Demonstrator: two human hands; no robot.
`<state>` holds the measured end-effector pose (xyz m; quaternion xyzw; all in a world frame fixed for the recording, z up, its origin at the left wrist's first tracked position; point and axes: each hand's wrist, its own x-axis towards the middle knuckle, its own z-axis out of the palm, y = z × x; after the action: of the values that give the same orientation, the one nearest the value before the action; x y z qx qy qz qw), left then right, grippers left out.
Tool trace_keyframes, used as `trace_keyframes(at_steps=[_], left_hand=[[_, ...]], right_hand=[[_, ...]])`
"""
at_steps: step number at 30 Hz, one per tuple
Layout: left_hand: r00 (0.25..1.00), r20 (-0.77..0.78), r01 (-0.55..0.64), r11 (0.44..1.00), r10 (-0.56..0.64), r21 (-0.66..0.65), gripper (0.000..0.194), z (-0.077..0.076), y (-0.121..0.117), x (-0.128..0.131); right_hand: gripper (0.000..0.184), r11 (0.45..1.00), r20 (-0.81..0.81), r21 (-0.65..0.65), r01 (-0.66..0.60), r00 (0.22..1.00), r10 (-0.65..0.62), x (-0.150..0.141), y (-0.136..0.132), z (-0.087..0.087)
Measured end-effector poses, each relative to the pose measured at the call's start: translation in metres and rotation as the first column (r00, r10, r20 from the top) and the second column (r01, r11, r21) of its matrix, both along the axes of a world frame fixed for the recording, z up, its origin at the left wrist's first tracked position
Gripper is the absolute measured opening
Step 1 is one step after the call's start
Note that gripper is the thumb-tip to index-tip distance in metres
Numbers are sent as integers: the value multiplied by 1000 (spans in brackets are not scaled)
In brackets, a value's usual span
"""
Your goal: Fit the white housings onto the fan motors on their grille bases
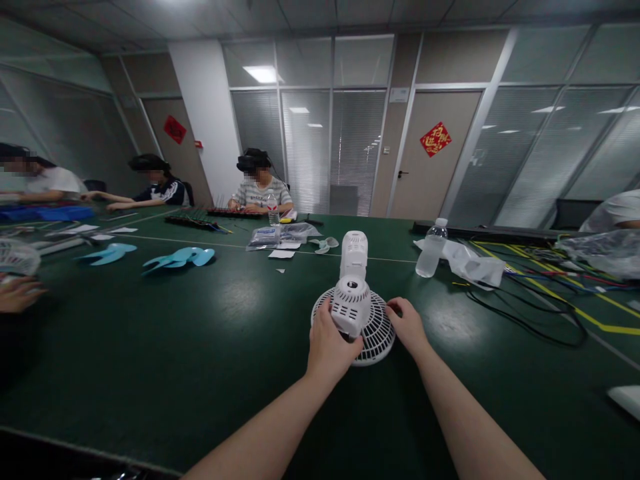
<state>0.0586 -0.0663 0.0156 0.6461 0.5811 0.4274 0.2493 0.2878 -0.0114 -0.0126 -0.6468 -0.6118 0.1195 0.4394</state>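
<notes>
A white fan lies grille-down on the dark green table. Its round slatted grille (379,339) rests flat, with the motor housing (352,305) on top and the white neck (355,252) pointing away from me. My left hand (327,347) is closed around the near left side of the motor housing, thumb at its front edge. At the right rim of the grille, my right hand (409,327) has its fingers bent and pinched on the edge. The undersides of the fingers on that rim are hidden.
A clear water bottle (432,248) stands behind right, beside crumpled plastic (473,263) and black cables (530,327). Light-blue fan blades (185,259) lie to the left. Plastic bags (283,235) are farther back. Co-workers sit at the far side, and another person's hand (20,292) is at far left.
</notes>
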Motion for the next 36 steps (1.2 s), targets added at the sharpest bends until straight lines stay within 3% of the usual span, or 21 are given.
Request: trace_keyframes(at_steps=[14, 18, 22, 26, 31, 36], left_hand=[[993, 114, -18, 1000, 18, 2, 103, -6, 14, -4], [988, 153, 11, 999, -18, 47, 91, -5, 18, -9], [989, 146, -36, 998, 29, 46, 82, 1, 22, -17], [985, 134, -105, 994, 104, 4, 79, 17, 26, -30], [966, 120, -233, 972, 228, 30, 80, 43, 29, -74], [871, -3, -491, 871, 491, 5, 86, 51, 22, -170]], right_hand=[[15, 999, -75, 15, 29, 997, -28, 1, 0, -1], [18, 997, -120, 22, 70, 991, -67, 5, 2, -3], [23, 991, -172, 31, 133, 977, -126, 10, 3, -6], [26, 985, -214, 27, 169, 964, -159, 13, 3, -5], [25, 985, -242, -4, 171, 956, -167, 13, 0, -3], [23, 989, -257, -29, 143, 955, -146, 13, 0, -3]])
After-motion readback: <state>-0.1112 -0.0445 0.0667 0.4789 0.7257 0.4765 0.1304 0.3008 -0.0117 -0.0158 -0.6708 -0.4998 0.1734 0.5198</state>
